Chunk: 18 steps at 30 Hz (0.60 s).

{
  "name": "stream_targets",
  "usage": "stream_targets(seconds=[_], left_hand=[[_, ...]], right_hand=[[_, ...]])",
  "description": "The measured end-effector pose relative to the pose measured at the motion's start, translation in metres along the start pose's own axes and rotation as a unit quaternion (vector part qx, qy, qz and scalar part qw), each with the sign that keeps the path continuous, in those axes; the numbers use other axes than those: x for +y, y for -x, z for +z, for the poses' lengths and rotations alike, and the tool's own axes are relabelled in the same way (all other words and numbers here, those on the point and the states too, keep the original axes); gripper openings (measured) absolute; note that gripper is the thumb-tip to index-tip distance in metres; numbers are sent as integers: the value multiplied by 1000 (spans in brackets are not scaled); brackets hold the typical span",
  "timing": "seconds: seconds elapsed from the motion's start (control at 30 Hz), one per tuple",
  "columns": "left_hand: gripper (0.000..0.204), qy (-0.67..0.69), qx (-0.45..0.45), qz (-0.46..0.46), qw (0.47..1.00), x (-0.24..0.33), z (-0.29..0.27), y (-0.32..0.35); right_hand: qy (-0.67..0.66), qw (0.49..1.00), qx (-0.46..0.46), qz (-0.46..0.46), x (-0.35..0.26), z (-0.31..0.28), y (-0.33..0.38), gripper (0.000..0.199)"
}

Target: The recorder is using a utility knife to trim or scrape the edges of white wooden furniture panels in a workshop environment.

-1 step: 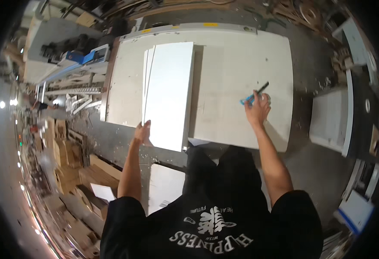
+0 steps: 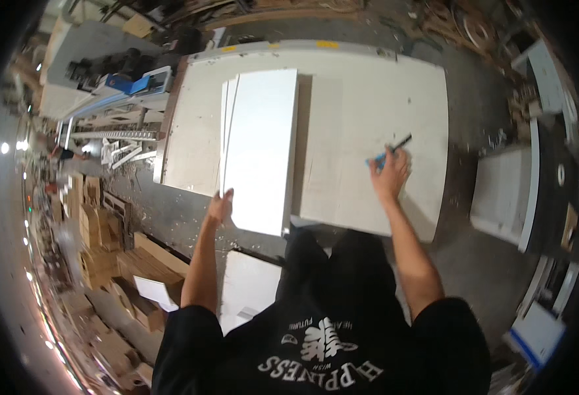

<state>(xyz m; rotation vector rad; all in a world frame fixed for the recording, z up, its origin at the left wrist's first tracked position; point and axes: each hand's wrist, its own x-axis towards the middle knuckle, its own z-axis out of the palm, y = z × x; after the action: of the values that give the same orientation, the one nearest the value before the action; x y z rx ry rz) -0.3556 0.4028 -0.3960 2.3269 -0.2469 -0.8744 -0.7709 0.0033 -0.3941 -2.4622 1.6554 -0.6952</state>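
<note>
On the pale work table lies a stack of long white panels [image 2: 263,148], the top one covering most of those below, whose edges show at its left. My left hand [image 2: 220,205] is closed on the near left edge of the stack, close to the corner. Over the bare right half of the table, my right hand [image 2: 389,176] is closed around a slim blue-and-black tool [image 2: 403,141]. Its dark end points away to the right and a blue part shows at the left of my fingers. Its exact kind is too small to make out.
The work table [image 2: 349,191] has a raised far rail [image 2: 289,45] with yellow marks. At left stands a machine [image 2: 121,85] with blue parts. Cardboard stacks [image 2: 98,227] lie at lower left, a white panel [image 2: 253,283] below the table, and a grey-white bin-like piece [image 2: 503,191] to the right.
The view has shifted slightly, so the table and panels sit a little lower. My right hand has turned a little with the tool, showing less of its blue part. My left hand stays at the panels.
</note>
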Motion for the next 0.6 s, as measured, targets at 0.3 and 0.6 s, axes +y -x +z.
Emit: stream_targets(seconds=[0.3,0.6], left_hand=[[79,114,118,-102,981,107,210,199],[108,-151,276,250,916,139,128,78]], right_hand=[[-280,855,-435,32,-43,6,48,98],[-221,971,-97,-5,24,-65,21,74]])
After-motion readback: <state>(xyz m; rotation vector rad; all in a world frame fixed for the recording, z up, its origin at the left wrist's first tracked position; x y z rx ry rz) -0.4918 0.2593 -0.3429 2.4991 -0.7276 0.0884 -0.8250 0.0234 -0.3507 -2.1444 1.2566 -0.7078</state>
